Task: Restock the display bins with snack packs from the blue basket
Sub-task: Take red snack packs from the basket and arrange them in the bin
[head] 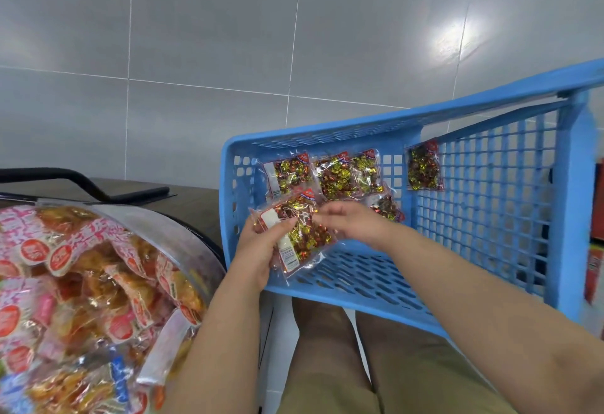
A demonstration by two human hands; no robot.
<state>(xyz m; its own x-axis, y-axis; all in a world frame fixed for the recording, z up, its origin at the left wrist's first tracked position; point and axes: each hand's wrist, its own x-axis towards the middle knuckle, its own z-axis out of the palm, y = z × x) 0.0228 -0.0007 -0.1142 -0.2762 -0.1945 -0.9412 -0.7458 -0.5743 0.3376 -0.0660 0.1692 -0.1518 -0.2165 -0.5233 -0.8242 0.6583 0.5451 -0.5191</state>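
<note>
You are holding a stack [304, 237] of snack packs just over the near rim of the basket [327, 296]. Your left hand [258, 250] is gripping it from beneath with the thumb across the top, and the fingers of your right hand [346, 220] are pinching its upper edge.

The wrappers are looking slick, so the stack is likely to be fanning out once your right hand is letting go, and a pack could be sliding off toward your knees [320, 332] or the floor [196, 54]. The basket is sitting tilted, so the loose packs [333, 175] inside may be slipping as you are reaching in. One pack [423, 168] is lying apart against the side wall and is easy to be missing.

The bin [183, 234] on your left is looking heaped with pink-labelled packs [81, 283], so anything you are dropping on top could be spilling over its clear rim. Those packs are looking like a different product, so you may be needing another bin, one that is not showing here.

A black bar [81, 178] is lying on the brown surface [196, 198] behind the bin, well apart from your hands and not blocking them
</note>
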